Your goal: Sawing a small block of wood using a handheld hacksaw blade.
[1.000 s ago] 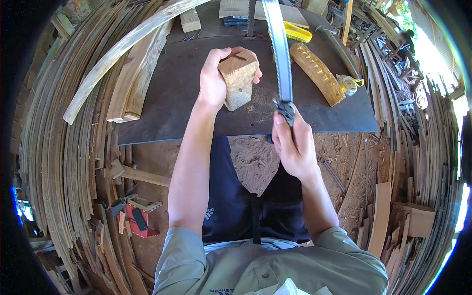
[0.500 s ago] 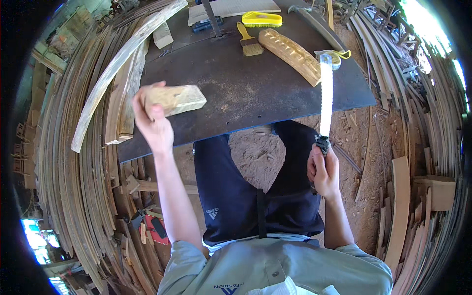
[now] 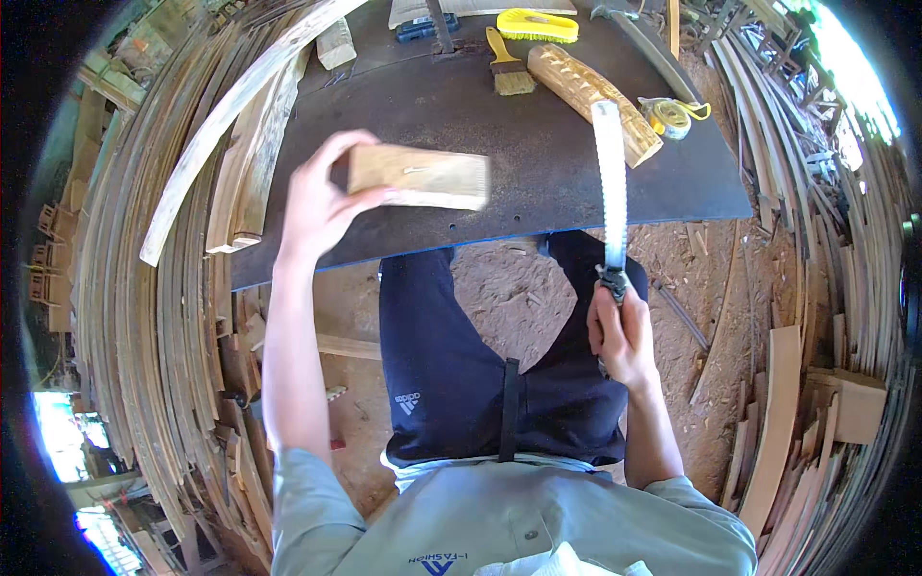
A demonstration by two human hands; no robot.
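Gripped at its left end, a short pale wood block (image 3: 432,177) is held over the near left part of the dark table (image 3: 403,115) by my left hand (image 3: 322,197). The block is slightly blurred. My right hand (image 3: 622,331) is wrapped round the handle of a hand saw (image 3: 612,187), whose toothed blade points up and away. The blade's tip overlaps a carved, notched wood piece (image 3: 595,101) in the view, and the saw and block are apart. The saw's handle is mostly hidden by my fingers.
On the table are a paintbrush (image 3: 508,65), a yellow scrubbing brush (image 3: 538,26), a tape measure (image 3: 670,118), a hammer (image 3: 653,48) and a blue tool (image 3: 425,29). Long timbers (image 3: 252,158) lie along the left edge. Stacked planks (image 3: 144,288) flank both sides.
My left hand has moved right with the wood block, which now lies more level. The saw has shifted slightly left in my right hand. The view has also shifted a little.
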